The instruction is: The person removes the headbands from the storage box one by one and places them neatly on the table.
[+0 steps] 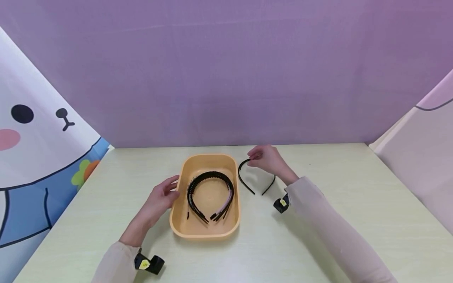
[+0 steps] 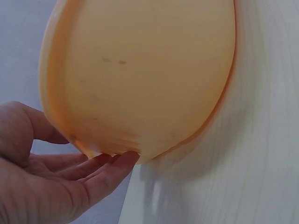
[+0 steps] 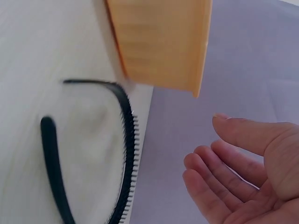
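Observation:
An orange plastic bin [image 1: 205, 237] stands on the table with several black headbands [image 1: 211, 175] lying inside, one showing a pale lilac band. My left hand [image 1: 161, 200] is at the bin's left side. In the left wrist view its fingers [image 2: 110, 175] touch the outer wall near the rim, not curled round it. A single black toothed headband [image 1: 244, 181] lies on the table right of the bin, tips toward me. Over its curved top is my right hand [image 1: 268, 160]. The right wrist view shows that hand's fingers apart from the headband [image 3: 127, 140], with nothing between them.
The pale wood-look table [image 1: 354, 188] ends at a purple cloth backdrop [image 1: 226, 78]. On the left hangs a cloth with a cartoon animal [image 1: 39, 153], and a pale cloth [image 1: 421, 157] hangs on the right. Each wrist carries a small black camera [image 1: 281, 204].

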Demonstrator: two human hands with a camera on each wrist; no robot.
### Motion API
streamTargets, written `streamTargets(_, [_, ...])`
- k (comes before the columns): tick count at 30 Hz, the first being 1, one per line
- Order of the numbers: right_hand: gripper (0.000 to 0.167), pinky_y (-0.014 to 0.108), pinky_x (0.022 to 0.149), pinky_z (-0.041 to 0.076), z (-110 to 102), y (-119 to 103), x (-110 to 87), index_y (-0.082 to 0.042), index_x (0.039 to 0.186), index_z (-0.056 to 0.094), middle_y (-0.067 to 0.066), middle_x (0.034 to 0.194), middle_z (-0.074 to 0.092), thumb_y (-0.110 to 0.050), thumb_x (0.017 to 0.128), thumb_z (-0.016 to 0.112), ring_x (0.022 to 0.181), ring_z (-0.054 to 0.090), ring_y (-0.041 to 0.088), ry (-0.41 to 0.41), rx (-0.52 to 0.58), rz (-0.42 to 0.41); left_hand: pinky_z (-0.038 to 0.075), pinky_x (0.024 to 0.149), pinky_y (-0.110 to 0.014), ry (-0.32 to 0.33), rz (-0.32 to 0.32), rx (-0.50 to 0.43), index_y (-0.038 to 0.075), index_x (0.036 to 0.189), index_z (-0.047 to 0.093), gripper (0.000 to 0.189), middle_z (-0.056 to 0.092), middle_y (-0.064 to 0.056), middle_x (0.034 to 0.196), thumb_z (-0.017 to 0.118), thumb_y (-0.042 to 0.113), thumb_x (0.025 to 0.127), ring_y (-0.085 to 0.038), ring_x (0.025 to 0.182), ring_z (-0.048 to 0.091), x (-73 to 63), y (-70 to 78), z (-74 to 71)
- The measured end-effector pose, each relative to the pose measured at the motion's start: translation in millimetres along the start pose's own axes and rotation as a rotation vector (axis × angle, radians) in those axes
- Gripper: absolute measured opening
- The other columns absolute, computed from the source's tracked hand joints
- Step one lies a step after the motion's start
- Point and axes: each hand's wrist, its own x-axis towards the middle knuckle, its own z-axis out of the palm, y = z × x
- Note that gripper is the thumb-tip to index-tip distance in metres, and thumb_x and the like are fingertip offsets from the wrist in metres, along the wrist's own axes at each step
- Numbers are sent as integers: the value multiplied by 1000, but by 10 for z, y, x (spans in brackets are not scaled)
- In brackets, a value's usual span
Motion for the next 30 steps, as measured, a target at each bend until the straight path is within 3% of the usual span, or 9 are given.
streamTargets(8, [25, 32, 76, 57, 51, -149, -27, 2, 102, 68, 14, 93, 72, -9, 80, 72, 85, 69, 22, -9, 5, -64, 56, 86, -37, 0, -3, 3, -3, 149, 22, 56, 33, -34, 145, 40, 1, 96, -44, 124, 48, 10, -3, 5])
streamTargets(17, [30, 33, 77, 57, 139, -296, -15, 3, 106, 67, 15, 96, 72, -10, 80, 74, 87, 69, 24, -55, -29, -53, 55, 87, -38, 0, -8, 8, -2, 149, 22, 56, 32, -33, 146, 40, 1, 96, -44, 124, 47, 16, -11, 6])
streamTargets(30, [34, 31, 81, 56, 303, -445, 8, 1, 110, 66, 19, 106, 68, -8, 79, 75, 91, 67, 23, -138, 20, -53, 55, 87, -38, -2, 3, 5, -3, 149, 22, 56, 33, -34, 145, 40, 1, 96, -44, 124, 47, 25, -7, 13])
